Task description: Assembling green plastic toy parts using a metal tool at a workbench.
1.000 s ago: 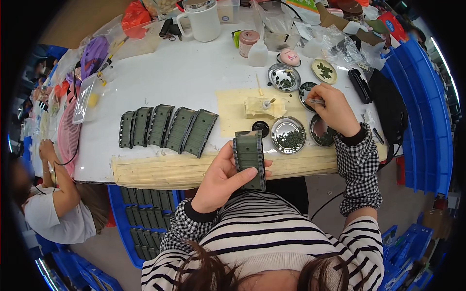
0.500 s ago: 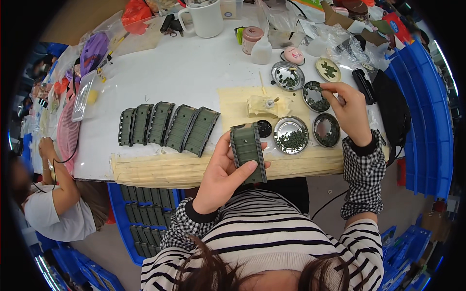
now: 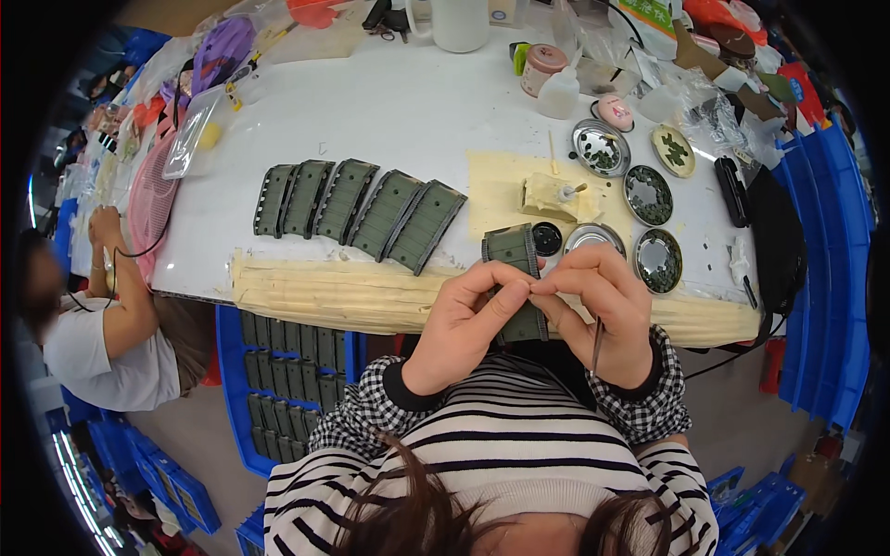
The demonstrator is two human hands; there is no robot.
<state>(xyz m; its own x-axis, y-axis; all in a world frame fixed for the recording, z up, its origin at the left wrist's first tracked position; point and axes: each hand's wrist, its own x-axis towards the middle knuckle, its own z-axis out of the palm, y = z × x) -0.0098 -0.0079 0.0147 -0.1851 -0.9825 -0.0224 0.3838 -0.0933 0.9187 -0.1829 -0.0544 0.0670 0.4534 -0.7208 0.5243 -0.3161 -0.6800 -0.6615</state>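
My left hand [image 3: 461, 320] holds a dark green, ribbed, slightly curved panel [image 3: 510, 243] upright above the table's front edge, its thumb across the panel's face. Fingertips of my right hand [image 3: 607, 310] pinch together against the left thumb, over the panel. Whatever tiny piece sits in that pinch is hidden. A thin dark stick-like tool [image 3: 596, 347] juts down from between the right hand's fingers. Left of my hands, several similar green panels [image 3: 366, 218] lie in a slanted row. Round dishes of small dark green pieces [image 3: 649, 195] stand to the right, one partly behind my right hand.
A taped block with a peg [image 3: 561, 195] and a small black pot [image 3: 547, 238] stand beyond my hands. Squeeze bottle [image 3: 558, 94] and mug [image 3: 461, 26] are farther back. Blue crates [image 3: 820, 278] rise at right; another crate [image 3: 232, 398] of panels sits below left. A co-worker [image 3: 111, 343] sits at left.
My right hand has come from the dishes leftward to the panel and meets the left thumb. The thin tool now shows in it. The whole view has shifted.
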